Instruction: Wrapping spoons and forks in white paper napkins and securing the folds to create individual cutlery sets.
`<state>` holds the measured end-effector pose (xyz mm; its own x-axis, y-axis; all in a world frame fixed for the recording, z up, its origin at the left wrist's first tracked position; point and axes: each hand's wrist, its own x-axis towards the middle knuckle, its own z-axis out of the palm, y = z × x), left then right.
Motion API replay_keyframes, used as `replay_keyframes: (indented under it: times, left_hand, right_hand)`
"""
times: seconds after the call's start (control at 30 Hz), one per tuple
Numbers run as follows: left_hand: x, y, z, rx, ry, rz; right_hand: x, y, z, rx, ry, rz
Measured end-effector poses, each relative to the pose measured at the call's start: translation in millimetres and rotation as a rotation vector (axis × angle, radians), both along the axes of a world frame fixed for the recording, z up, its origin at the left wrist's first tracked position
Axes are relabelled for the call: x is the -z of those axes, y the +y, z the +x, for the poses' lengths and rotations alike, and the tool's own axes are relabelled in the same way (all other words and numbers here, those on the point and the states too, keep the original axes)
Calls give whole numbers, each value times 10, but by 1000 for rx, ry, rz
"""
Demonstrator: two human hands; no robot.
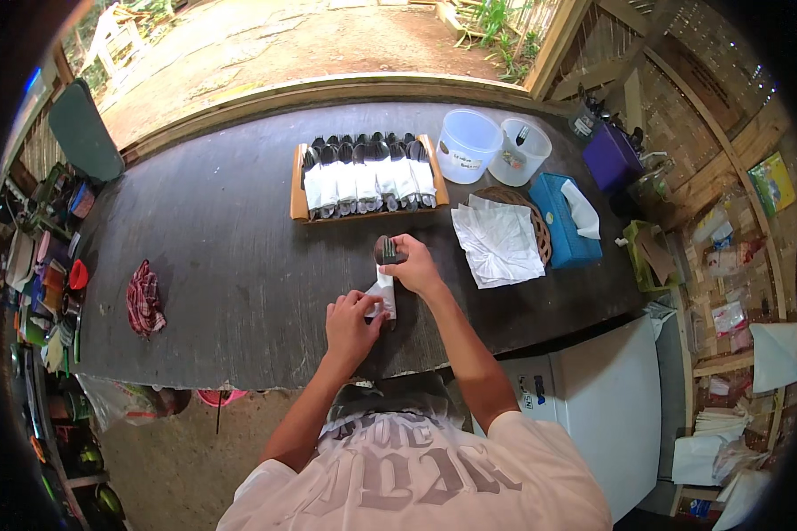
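My right hand holds a spoon and fork together near their heads, with the fork lying over the spoon's bowl. Around their handles runs a white paper napkin, partly wrapped. Fingers of my left hand pinch the napkin's loose edge near the lower end of the handles. Just beyond my hands, a wooden tray holds several napkin-wrapped cutlery sets laid side by side, heads pointing away from me. Flat white napkins lie to the right, on a woven basket.
Two plastic tubs stand behind the napkins, one with a fork inside. A blue tissue box sits at the right beside the basket. On the dark table's left lies a crumpled red cloth. A white appliance adjoins the table's front right.
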<state>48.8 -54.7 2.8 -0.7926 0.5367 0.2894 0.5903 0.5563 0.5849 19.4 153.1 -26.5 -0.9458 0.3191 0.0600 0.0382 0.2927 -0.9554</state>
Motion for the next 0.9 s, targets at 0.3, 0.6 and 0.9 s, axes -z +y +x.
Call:
replay_keyframes:
  times: [0.3, 0.6, 0.9]
  left_hand:
    - [-279, 114, -89, 48, -186, 194]
    - [-272, 223, -202, 192, -849, 498]
    - [-225, 229, -266, 250, -1075, 613]
  right_hand:
    - [-582, 59, 275, 48, 91, -392]
    - [-852, 97, 400, 128, 83, -254]
    - [-825, 75, 362, 140, 78, -273]
